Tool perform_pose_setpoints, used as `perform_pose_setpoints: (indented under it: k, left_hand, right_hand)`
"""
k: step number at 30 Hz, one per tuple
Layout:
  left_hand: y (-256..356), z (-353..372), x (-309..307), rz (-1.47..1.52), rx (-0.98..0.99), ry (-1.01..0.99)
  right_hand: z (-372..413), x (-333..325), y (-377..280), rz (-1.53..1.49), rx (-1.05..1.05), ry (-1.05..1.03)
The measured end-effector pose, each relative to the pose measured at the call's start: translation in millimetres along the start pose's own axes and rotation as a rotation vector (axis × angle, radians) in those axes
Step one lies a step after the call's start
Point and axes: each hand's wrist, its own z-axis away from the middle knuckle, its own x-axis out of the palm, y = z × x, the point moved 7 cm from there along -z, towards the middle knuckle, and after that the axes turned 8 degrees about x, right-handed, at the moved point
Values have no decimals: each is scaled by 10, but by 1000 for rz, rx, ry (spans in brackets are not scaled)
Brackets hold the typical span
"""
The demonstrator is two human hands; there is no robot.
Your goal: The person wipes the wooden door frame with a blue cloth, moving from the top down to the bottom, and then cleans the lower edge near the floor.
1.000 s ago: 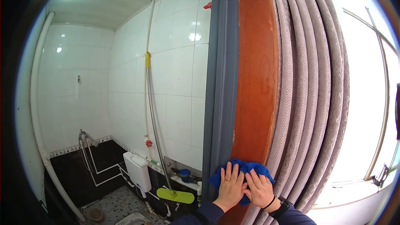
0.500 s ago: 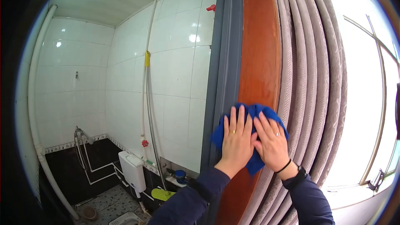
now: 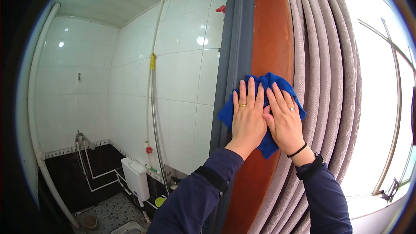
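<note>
A blue cloth [image 3: 269,81] lies spread against the reddish-brown wooden panel [image 3: 272,30] of the door frame. My left hand [image 3: 250,121] presses flat on its left part, fingers stretched upward, with a gold ring on one finger. Beside it, my right hand [image 3: 285,123] lies flat on the right part, its fingers extended and slightly apart. The two thumbs meet near the middle of the cloth. Its left corner reaches over the grey frame edge [image 3: 238,39], and its lower end hangs below the hands.
Gathered patterned curtains [image 3: 323,69] hang close on the right, beside a bright window [image 3: 377,104]. A kettle [image 3: 390,189] stands on the sill. Left of the frame is a tiled bathroom with a white cistern [image 3: 135,177], a yellow-topped pole [image 3: 152,63] and a floor bowl [image 3: 90,222].
Both hands have moved up the wooden panel together, and the blue cloth has slid up with them. More of the forearms now shows.
</note>
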Motion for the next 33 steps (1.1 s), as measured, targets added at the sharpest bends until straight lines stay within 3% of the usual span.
perform_pose_setpoints:
  k: [17, 33]
  left_hand:
    - [207, 861, -2, 35, -16, -127]
    - [458, 2119, 72, 60, -38, -308]
  right_hand:
    - [848, 114, -255, -66, 28, -86]
    - [1989, 249, -579, -71, 4, -313]
